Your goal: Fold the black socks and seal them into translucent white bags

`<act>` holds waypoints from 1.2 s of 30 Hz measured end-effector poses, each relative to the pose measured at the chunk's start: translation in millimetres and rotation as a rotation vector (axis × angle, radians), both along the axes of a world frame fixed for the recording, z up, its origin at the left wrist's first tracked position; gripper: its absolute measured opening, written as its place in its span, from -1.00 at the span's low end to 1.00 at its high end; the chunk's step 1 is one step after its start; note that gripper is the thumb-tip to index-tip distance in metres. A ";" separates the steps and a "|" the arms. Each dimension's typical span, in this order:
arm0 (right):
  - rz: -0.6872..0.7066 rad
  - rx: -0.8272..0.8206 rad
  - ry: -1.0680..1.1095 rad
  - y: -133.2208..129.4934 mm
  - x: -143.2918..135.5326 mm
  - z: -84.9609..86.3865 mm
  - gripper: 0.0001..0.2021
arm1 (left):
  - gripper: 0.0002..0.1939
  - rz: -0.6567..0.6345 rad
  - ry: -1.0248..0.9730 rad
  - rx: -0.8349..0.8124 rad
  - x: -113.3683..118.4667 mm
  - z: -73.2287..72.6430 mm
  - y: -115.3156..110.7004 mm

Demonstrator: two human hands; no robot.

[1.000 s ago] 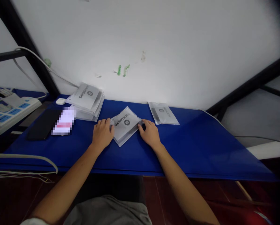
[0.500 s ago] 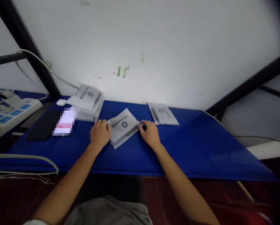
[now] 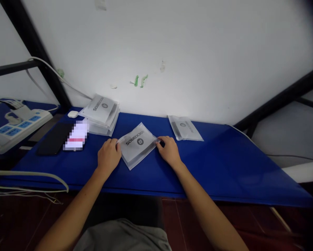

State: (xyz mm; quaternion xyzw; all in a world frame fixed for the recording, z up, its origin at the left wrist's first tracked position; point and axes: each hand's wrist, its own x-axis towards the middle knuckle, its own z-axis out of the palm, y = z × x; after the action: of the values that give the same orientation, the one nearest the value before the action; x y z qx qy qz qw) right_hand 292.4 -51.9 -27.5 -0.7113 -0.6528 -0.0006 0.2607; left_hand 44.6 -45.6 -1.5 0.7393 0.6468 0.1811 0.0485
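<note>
A frosted plastic pouch printed ROCKBROS lies tilted on the blue tabletop between my hands. My left hand has its closed fingers on the pouch's left corner. At the opposite corner, my right hand pinches the edge between thumb and fingers. Behind my left hand sits a pile of similar pouches, the top one showing the same print. One more pouch lies by the wall, beyond my right hand.
On the left are a black phone-like slab, a device with a blurred bright screen and a small white case. A white power strip with plugs stands farther left. Loose cables hang at the front left edge.
The camera view has shifted slightly, moving the surroundings right. My left hand has moved a little left and nearer to me, and the pouch has turned slightly between my hands.
</note>
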 end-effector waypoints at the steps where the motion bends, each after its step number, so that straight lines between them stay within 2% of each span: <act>1: 0.005 -0.006 -0.001 0.1 -1.5 0.4 -0.77 | -0.75 0.004 -0.005 0.003 -0.8 -0.6 -0.4; 7: 0.034 -0.015 -0.006 0.0 -7.1 2.3 -0.76 | -0.71 -0.001 -0.027 0.053 -2.4 -4.5 1.1; 15: 0.033 -0.033 -0.002 -2.5 -11.2 6.6 -0.76 | -0.65 -0.119 -0.053 0.091 2.5 -6.7 1.8; 22: 0.013 -0.038 -0.017 -3.3 -12.7 7.3 -0.76 | -0.70 0.003 -0.024 0.070 -2.2 -9.1 3.5; 28: -0.001 -0.086 -0.033 -5.1 -15.9 13.8 -0.76 | -0.72 0.035 -0.034 0.069 -8.5 -10.4 1.1; 36: -0.083 -0.231 -0.059 -2.4 -16.1 27.8 -0.84 | -0.70 -0.022 -0.180 0.104 -21.7 -18.7 2.7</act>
State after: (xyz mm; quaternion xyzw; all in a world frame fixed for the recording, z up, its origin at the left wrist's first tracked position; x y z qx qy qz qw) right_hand 276.3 -54.3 0.3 -0.7627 -0.6259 0.0432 0.1574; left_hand 22.8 -42.9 -20.2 0.7284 0.6215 0.2797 0.0701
